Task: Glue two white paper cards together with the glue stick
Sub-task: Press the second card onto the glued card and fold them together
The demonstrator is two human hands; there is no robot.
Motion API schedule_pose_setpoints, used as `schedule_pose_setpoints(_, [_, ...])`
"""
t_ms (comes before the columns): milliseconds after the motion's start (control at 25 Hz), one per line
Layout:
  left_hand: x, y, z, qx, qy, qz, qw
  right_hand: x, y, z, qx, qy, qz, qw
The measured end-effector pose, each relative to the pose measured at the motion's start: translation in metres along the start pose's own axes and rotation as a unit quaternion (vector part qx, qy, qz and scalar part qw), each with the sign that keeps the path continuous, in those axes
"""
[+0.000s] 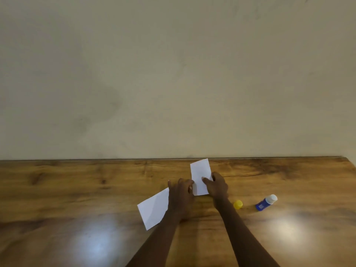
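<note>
One white paper card [199, 173] is raised between my hands near the far edge of the wooden table [77, 189]. My right hand [216, 185] pinches its right edge and my left hand [181, 195] touches its lower left edge. A second white card [153, 209] lies flat to the left, partly under my left hand. The blue glue stick [265, 202], uncapped with its white tip showing, lies on its side at the right. Its yellow cap [238, 204] sits beside it.
A plain beige wall [173, 74] rises right behind the table's far edge. The table's right corner [344, 158] is in view. Bright light reflections show on the tabletop at front left and front right.
</note>
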State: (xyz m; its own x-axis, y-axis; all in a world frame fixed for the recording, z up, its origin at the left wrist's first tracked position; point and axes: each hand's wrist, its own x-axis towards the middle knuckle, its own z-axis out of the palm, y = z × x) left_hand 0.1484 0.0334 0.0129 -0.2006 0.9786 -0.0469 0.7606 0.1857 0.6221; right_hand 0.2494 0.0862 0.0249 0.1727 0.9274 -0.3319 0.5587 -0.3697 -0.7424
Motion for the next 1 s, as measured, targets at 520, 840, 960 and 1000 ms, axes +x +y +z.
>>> schedule_pose_setpoints(520, [-0.107,-0.115,-0.058,0.050,0.085,-0.121,0.988,-0.040,-0.030,0.009,-0.152,-0.189,-0.340,0.909])
schedule_pose_setpoints(840, [-0.064,-0.095,-0.048,0.125,-0.006,-0.049,0.991,-0.039,-0.037,0.010,-0.176,-0.177,-0.307,0.918])
schedule_pose_setpoints(960, [-0.053,-0.095,-0.050,0.070,-0.013,-0.041,0.997,-0.043,-0.025,0.006,-0.166,-0.168,-0.294,0.926])
schedule_pose_setpoints(1000, [-0.053,-0.096,-0.049,0.044,0.006,-0.042,0.998,-0.043,-0.022,0.005,-0.160,-0.164,-0.286,0.930])
